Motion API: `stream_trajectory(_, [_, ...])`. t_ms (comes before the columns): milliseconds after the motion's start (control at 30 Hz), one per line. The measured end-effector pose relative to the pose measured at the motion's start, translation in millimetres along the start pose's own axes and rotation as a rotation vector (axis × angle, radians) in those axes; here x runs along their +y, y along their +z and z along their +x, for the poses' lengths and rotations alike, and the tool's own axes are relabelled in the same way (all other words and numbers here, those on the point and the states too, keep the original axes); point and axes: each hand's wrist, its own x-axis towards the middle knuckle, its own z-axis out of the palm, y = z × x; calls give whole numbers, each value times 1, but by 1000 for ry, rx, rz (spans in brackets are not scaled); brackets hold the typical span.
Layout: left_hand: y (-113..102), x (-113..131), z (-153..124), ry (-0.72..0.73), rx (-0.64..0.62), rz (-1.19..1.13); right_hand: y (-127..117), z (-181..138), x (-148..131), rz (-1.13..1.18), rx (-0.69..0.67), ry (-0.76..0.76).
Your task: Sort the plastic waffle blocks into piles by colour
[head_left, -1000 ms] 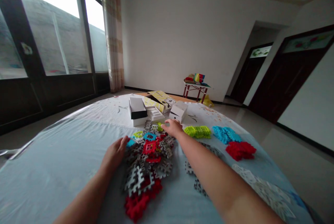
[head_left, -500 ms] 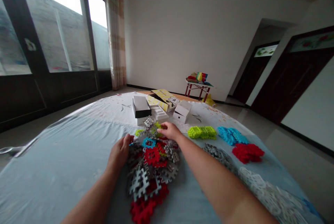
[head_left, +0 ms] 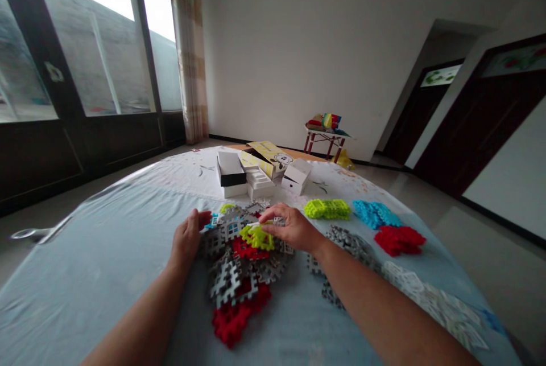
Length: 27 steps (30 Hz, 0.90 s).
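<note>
A mixed heap of interlocking plastic tiles [head_left: 241, 275] in grey, red, blue and lime lies on the pale blue cloth [head_left: 98, 258] in front of me. My right hand [head_left: 290, 228] is pinched on a lime-green tile [head_left: 257, 237] just above the heap. At the heap's left edge rests my left hand [head_left: 185, 238], fingers curled against the tiles; what it holds, if anything, is hidden.
Sorted piles lie to the right: lime tiles [head_left: 327, 208], blue tiles [head_left: 375, 213], red tiles [head_left: 398, 239], grey tiles [head_left: 352, 243], white tiles [head_left: 430, 300]. Cardboard boxes [head_left: 256, 169] stand at the far side. A small red-legged stool [head_left: 324, 138] is by the wall.
My right hand has drawn back from the far side of the heap toward me, now gripping a lime-green tile. The left hand stayed at the heap's left edge.
</note>
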Motion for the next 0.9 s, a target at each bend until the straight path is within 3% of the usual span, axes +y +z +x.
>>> stream_trajectory(133, [-1,0,0,-19,11,-39,-4,9,5,54,77,79])
stream_trajectory(333, [-1,-4,3,-22,4,-61,-7,23,38,-36,234,175])
stream_trajectory(600, [2,-11,9,-39,-23,-65,-12,-8,45,-330,7,182])
stream_trajectory(733, [2,-12,10,-48,-36,-53,0,-18,41,-322,-94,194])
stream_trajectory(900, [1,-15,11,-49,-33,-39,17,-26,24,-259,-178,35])
